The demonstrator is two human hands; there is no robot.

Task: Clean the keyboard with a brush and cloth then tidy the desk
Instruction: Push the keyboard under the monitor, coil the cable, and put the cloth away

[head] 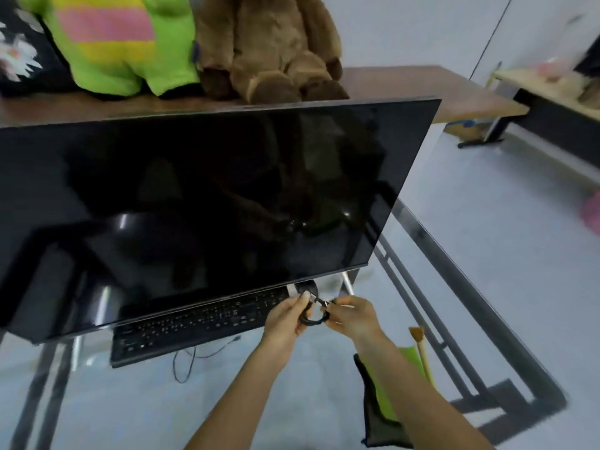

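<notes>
A black keyboard (194, 323) lies on the glass desk under the monitor's lower edge, its thin cable trailing toward me. My left hand (285, 316) and my right hand (352, 316) meet just right of the keyboard, both gripping a small coil of black cable (314, 316). A brush (420, 344) with tan bristles and a pale handle lies to the right of my right forearm. A green cloth (414, 362) rests on a dark cloth (376, 423) there, partly hidden by my right arm.
A large dark monitor (211, 206) fills the middle of the view. Behind it a brown shelf (422, 82) carries a green plush toy (120, 43) and a brown teddy bear (269, 50). The glass desk's dark frame (461, 280) runs along the right.
</notes>
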